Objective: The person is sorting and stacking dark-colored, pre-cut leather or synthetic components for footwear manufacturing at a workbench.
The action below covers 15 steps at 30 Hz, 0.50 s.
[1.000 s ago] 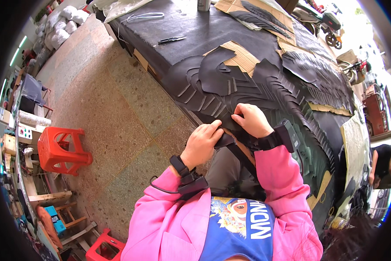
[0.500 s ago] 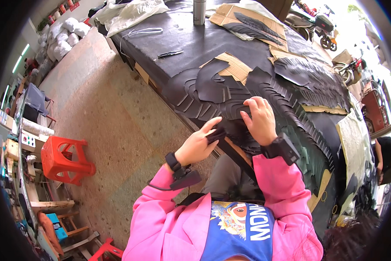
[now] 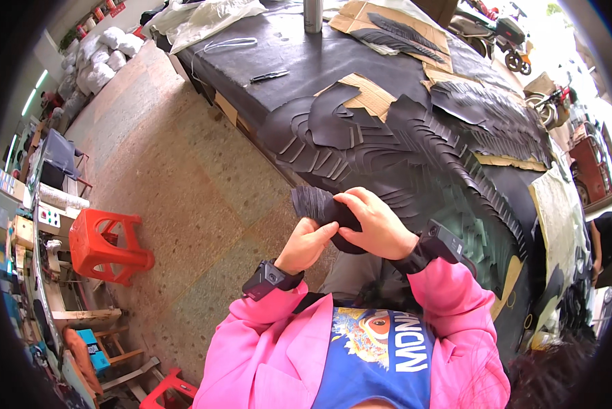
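Observation:
A stack of thin, dark, leather-like pieces point(image 3: 311, 203) is held between both hands just off the table's near edge, its layered edges fanned out at the left. Around its lower side my left hand point(image 3: 300, 247) is closed, thumb on top. My right hand point(image 3: 379, 230) grips the stack's right end, thumb and fingers pressed on it. Rows of similar dark curved pieces point(image 3: 381, 146) lie overlapped on the black-topped table point(image 3: 272, 102), right beyond the hands. How many pieces are in the stack cannot be made out.
On the table are a pen-like black tool point(image 3: 269, 76), a metal cylinder point(image 3: 313, 17), cardboard point(image 3: 371, 95) and more dark strips point(image 3: 497, 116). A red plastic stool point(image 3: 108, 245) stands on the floor at left. White sacks point(image 3: 101, 58) are piled at the far left. Motorbikes stand beyond at right.
My right hand has come down and left from over the laid-out pieces to grip the stack. My left hand has moved slightly down, and the stack is now raised and fanned into view.

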Available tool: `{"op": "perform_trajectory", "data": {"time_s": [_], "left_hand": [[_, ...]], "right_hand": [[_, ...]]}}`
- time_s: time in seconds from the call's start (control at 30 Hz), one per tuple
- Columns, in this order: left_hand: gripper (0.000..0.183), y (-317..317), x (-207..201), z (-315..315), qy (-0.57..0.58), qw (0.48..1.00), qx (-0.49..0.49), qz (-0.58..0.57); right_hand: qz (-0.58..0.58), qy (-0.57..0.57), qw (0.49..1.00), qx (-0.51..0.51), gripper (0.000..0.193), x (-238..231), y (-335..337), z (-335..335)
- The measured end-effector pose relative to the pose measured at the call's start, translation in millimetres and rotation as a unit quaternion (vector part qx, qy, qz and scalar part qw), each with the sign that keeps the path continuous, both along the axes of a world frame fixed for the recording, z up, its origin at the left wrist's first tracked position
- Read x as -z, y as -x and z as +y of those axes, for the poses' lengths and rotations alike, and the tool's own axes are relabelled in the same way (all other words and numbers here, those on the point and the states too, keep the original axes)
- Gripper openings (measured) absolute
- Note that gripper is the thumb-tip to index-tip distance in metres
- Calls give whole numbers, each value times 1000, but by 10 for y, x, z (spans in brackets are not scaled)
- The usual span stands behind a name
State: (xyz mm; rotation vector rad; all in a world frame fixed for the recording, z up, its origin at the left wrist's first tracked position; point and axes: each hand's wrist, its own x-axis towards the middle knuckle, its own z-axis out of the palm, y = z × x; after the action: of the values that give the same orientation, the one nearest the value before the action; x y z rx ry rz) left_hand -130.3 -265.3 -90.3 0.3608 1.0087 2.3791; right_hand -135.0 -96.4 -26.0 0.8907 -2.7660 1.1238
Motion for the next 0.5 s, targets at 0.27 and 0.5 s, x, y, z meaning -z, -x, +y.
{"op": "perform_trajectory", "data": {"time_s": [0.27,0.5], "left_hand": [[30,-15,-30,22,123,986,-84,76],[25,-10,50,-29,196,969,-134,73]], "right_hand": [[32,-2,999,-8,44,57,0,-47],[157,-110,981,0,36,23,68,-92]]}}
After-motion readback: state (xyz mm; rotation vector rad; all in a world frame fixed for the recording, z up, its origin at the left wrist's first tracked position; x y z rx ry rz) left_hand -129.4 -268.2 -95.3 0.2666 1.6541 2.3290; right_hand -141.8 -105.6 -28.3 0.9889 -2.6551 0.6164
